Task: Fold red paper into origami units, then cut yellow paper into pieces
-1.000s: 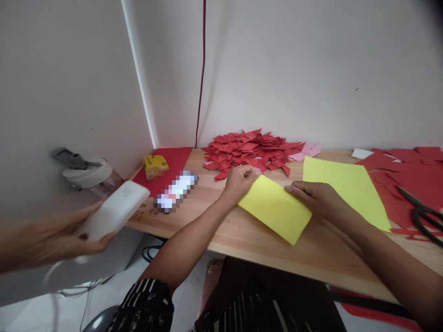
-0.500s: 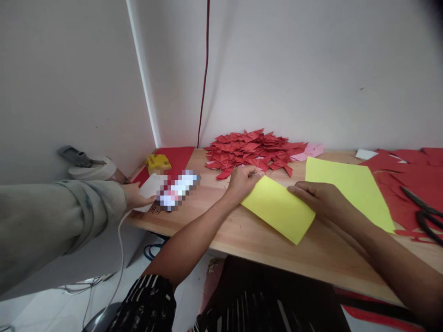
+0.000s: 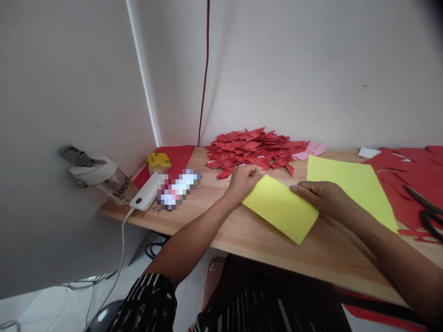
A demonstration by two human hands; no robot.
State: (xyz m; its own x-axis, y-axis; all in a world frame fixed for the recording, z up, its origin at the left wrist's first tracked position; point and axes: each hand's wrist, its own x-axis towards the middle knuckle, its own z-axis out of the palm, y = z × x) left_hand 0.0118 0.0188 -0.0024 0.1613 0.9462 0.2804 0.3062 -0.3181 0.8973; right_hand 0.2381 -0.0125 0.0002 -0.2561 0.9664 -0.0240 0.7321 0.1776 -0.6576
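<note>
Between my hands, a little above the desk, is a folded-looking sheet of yellow paper [image 3: 281, 210], tilted toward me. My left hand [image 3: 243, 181] pinches its upper left corner. On the upper right edge, my right hand [image 3: 316, 196] grips it with the thumb on top; its other fingers are partly hidden behind the paper. A larger yellow sheet [image 3: 351, 189] lies flat on the desk, just beyond my right hand. Behind my left hand rises a heap of folded red paper pieces [image 3: 254, 147].
Scissors [image 3: 431, 214] rest at the right by cut red paper [image 3: 408, 184]. To the left are a phone [image 3: 180, 189], a white corded device [image 3: 145, 193], a lidded bottle [image 3: 114, 182] and a yellow packet [image 3: 159, 162]. The wooden desk [image 3: 221, 235] meets the wall behind.
Another person's sleeved arm and hand, which reached in from the left over the white device, has gone, uncovering the bottle. My hands keep the same hold on the yellow paper.
</note>
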